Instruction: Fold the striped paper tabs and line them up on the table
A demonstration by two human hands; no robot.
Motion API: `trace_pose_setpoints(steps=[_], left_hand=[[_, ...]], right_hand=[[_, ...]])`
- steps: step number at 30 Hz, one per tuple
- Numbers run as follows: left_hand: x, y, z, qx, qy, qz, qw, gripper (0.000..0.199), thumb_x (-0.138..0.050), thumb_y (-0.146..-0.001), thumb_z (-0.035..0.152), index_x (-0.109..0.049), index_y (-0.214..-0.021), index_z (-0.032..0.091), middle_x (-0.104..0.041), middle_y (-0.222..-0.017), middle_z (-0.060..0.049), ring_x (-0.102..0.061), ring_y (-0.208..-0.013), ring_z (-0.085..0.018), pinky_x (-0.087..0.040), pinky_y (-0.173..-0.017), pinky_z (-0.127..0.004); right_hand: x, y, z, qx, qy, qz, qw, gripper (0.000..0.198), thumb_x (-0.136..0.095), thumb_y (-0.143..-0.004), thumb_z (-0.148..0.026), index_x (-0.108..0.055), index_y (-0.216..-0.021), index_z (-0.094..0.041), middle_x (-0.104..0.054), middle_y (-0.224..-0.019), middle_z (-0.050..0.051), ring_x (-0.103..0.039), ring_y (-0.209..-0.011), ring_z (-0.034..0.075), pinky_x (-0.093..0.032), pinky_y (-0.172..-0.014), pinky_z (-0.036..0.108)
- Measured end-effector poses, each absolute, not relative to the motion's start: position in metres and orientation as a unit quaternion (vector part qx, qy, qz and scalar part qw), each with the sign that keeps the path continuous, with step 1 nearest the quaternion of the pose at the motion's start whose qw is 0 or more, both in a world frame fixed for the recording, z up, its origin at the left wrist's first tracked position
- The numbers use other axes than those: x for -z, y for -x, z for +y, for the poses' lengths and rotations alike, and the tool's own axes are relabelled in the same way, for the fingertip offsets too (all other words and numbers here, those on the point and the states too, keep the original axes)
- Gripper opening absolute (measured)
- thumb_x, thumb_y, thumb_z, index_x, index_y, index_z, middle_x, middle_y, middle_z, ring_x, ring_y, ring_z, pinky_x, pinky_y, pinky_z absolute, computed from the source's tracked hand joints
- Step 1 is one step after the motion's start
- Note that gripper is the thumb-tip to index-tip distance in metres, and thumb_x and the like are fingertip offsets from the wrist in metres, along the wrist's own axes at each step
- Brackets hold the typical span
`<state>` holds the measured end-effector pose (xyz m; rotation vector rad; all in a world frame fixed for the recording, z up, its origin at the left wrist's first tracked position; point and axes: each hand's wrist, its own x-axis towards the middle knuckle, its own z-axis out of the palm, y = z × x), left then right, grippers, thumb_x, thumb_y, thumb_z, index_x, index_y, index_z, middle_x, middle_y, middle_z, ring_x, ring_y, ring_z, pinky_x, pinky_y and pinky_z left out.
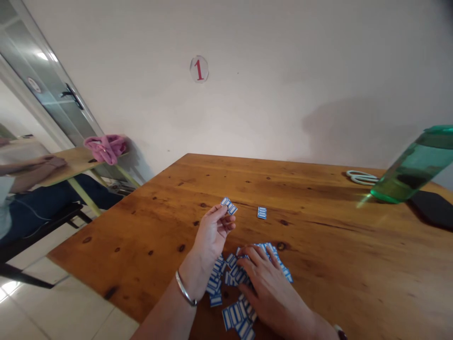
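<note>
Between the thumb and fingers of my left hand (215, 229) is a small blue-and-white label card (230, 206), held up above the table. My right hand (264, 281) lies palm down with its fingers spread over a loose pile of similar blue-and-white label cards (233, 315); part of the pile is hidden under it. More cards spread out past its fingertips and beneath my left wrist. Beyond my hands, a single label card (262, 213) lies apart on the wood.
The wooden table (325, 264) reaches the wall. At the right stand a green water bottle (412, 165), a coiled white cable (361, 177) and a dark flat object (433, 208). On the left, a person (31, 172) sits at another table with a pink cloth (106, 147).
</note>
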<state>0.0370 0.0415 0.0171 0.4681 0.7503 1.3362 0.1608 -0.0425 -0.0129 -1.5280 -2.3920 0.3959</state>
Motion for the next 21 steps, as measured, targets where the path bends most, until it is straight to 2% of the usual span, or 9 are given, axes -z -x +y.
trace_pose_setpoints(steps=[15,21], left_hand=[[-0.0103,-0.0384,0.0451,-0.581,-0.212,0.339,0.709,0.018,-0.073,-0.059,0.016,-0.057,-0.069,0.014,-0.061,-0.056,0.002,-0.056,-0.05,-0.009,-0.041,-0.047,-0.02],[-0.0101,-0.0383,0.0433,-0.579,-0.21,0.336,0.713,0.02,-0.074,-0.057,0.016,-0.057,-0.068,0.014,-0.061,-0.056,0.002,-0.057,-0.05,-0.009,-0.041,-0.048,-0.02]], right_hand=[[0.0097,-0.1628,-0.0381,-0.172,0.537,-0.813,0.144,0.026,-0.053,-0.078,-0.017,-0.063,-0.1,-0.026,-0.057,-0.112,0.006,-0.045,-0.109,0.025,-0.028,-0.098,0.046],[0.01,-0.1602,-0.0378,-0.168,0.524,-0.824,0.137,0.023,-0.053,-0.078,-0.011,-0.065,-0.095,-0.022,-0.057,-0.113,0.007,-0.045,-0.11,0.025,-0.029,-0.098,0.042]])
